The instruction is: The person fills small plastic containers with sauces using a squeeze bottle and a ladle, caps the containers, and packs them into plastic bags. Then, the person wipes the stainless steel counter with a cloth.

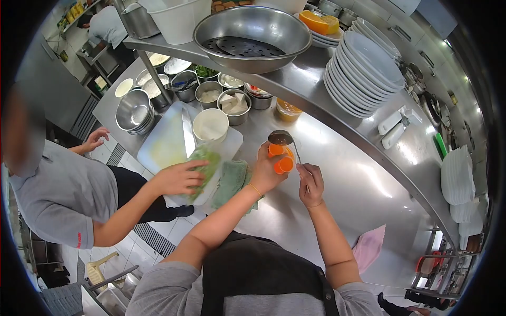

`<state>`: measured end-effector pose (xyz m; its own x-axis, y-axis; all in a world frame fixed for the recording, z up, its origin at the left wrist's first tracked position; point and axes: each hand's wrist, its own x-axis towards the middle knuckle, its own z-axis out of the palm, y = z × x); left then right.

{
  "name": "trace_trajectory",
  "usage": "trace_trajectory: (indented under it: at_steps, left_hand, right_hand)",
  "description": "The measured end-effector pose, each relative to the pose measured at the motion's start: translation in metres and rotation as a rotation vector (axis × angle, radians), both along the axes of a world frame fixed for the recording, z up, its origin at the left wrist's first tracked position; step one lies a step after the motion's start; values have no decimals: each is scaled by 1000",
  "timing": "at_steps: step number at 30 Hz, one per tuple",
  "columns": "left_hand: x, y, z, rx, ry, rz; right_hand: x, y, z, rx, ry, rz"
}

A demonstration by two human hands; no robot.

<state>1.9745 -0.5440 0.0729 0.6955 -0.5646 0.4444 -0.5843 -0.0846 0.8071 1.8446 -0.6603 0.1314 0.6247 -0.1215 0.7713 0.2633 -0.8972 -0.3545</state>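
My left hand (266,173) is closed around small bright orange containers (284,165), which look like cups or squeeze-bottle tops; their lower parts are hidden by my fingers. Pinched in my right hand (311,184) is the thin handle of a metal ladle (280,137). The ladle's bowl, with something dark in it, sits at the top of the orange containers; whether it touches them I cannot tell. A folded green cloth (231,181) lies just left of my left wrist, beside the white cutting board (158,139).
At left, a co-worker's hand (182,178) holds a blurred green bundle (205,166) over the board, near a knife (187,131) and white bowl (210,125). A shelf with a steel basin (253,37) and stacked plates (363,73) overhangs the counter. A pink cloth (369,246) lies right.
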Motion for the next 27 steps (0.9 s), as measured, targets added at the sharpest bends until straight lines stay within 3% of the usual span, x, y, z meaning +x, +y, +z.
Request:
trace_trajectory:
  at_steps: [7,10,12,14,17,20,27]
  left_hand:
    - [-1,4,9,31,-13,-18]
    - [1,4,6,23,-8,-41]
    - [1,7,5,63,16,-56]
    - [0,8,5,63,17,-56]
    - [-1,10,0,52,19,-58]
    - [0,15,-2,31,38,-69]
    - [-6,50,14,76,85,-103]
  right_hand:
    - [4,3,3,59,-4,-45]
    - [11,7,7,298,21,-131]
    - [20,7,9,811,-4,-188]
    - [24,-3,9,838,-10,-196]
    - [24,-15,15,1117,71,-163]
    - [24,-24,20,1214,81,-165]
    - [27,-40,16,1125,65,-230]
